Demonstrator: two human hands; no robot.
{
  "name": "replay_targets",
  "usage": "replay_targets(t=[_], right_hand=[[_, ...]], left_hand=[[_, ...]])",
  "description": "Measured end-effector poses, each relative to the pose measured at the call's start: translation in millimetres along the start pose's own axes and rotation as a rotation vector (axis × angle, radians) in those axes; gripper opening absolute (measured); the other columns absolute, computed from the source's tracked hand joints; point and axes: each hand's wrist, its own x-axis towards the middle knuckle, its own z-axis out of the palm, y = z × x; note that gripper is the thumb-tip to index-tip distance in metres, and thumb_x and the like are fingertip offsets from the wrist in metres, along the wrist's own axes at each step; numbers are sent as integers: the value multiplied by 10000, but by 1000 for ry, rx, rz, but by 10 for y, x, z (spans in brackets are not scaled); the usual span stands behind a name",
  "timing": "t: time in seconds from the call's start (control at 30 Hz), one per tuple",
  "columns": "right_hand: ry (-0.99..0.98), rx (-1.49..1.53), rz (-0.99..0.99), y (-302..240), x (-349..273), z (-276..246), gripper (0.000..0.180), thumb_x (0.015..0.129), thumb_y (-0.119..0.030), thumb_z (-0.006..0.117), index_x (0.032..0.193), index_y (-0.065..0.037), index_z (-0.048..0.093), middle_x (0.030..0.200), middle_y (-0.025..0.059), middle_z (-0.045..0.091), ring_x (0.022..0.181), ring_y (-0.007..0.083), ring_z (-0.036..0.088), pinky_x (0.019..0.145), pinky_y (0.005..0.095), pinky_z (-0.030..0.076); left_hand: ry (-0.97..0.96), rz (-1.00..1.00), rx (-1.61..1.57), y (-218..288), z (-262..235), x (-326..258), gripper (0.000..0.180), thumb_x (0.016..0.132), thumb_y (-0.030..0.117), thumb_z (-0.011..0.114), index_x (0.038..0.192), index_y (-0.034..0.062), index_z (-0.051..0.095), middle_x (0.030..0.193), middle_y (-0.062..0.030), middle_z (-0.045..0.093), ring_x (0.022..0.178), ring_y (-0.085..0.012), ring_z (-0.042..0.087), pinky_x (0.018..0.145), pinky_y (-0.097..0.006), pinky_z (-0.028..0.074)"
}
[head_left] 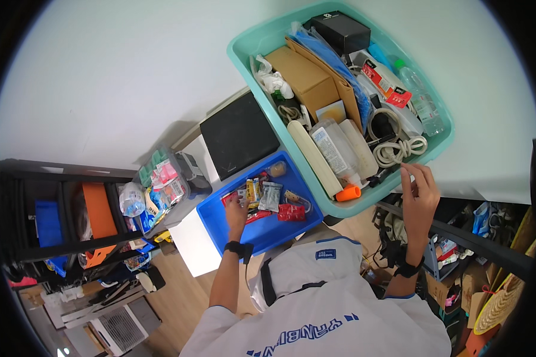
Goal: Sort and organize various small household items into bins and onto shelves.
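My left hand (237, 215) is inside the blue tray (221, 229), its fingers closed on a small red packet (227, 197) by the left wall. Beside it lie several snack-sized packets, among them a silver-grey packet (271, 196) and a flat red packet (292, 212). A small round container (277, 169) rests in the tray's far corner. My right hand (421, 189) hovers at the near right rim of the teal bin (351, 209), fingers loosely bent and apart, with nothing visible in them. Nearest to its fingertips are a coiled white cable (393, 153) and a dark, slim object (383, 176).
The bin also holds a cardboard box (304, 77), a black box (340, 31), a clear bottle (420, 98) and an orange cap (348, 193). A black flat panel (239, 135) lies behind the tray. Left stands a clear container of packets (168, 181); shelves flank both sides.
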Motion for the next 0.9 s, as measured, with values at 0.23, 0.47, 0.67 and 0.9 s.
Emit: replay_targets(t=[0.23, 0.47, 0.67, 0.9], right_hand=[[19, -66, 34, -79, -303, -78, 111, 961, -60, 719, 1050, 5, 737, 992, 92, 670, 596, 149, 540, 543, 293, 454], [13, -89, 42, -350, -461, -10, 118, 961, -67, 725, 1050, 9, 733, 986, 82, 672, 586, 138, 514, 544, 287, 435], [-22, -97, 2, -721, -580, 131, 111, 959, -52, 721, 1053, 4, 736, 985, 79, 678, 576, 129, 514, 533, 286, 428], [-372, 98, -168, -1401, -864, 685, 239, 870, -72, 816, 1091, -19, 741, 1006, 99, 720, 559, 128, 594, 516, 274, 472]], left_hand=[[-7, -10, 60, 275, 87, 31, 520, 758, 406, 908, 1068, 16, 758, 1222, -205, 628, 1064, -395, 655, 896, -477, 548], [11, 15, 35, 188, 130, 28, 399, 744, 302, 909, 994, 28, 762, 1127, -186, 660, 1039, -385, 663, 835, -487, 551], [66, 65, -174, 283, -209, -143, 312, 800, 195, 871, 947, -11, 689, 938, -188, 702, 926, -368, 670, 798, -477, 534], [-230, 261, -493, 515, -1292, -668, 259, 852, 142, 822, 1006, 6, 664, 913, -183, 715, 904, -349, 713, 771, -397, 564]])
